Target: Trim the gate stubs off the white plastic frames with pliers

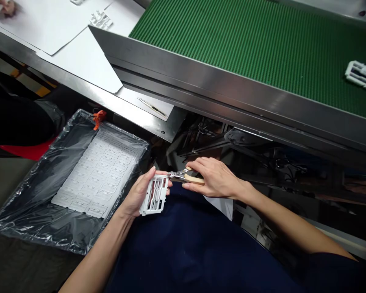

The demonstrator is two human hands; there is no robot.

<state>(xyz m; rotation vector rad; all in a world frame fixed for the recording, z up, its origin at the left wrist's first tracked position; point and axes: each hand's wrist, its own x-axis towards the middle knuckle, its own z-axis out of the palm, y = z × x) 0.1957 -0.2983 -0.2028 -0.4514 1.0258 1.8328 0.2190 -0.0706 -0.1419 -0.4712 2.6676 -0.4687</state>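
Observation:
My left hand (138, 193) is closed around a white slotted plastic frame (155, 195), held tilted in front of my dark blue clothing. In my right hand (215, 179) is a pair of nippers (193, 179) with pale yellowish handles, its handles somewhat apart. The nippers' jaws reach the frame's upper right corner, by my left fingertips. Whether the jaws grip the plastic is too small to tell.
Left of me stands a plastic-lined bin (27, 195) with a white moulded tray (94, 175) inside. Ahead, a green conveyor belt (232, 44) carries another white part (362, 75). Tweezers (152, 108) lie on the metal table (171, 132). Another person's hand (6, 7) is far left.

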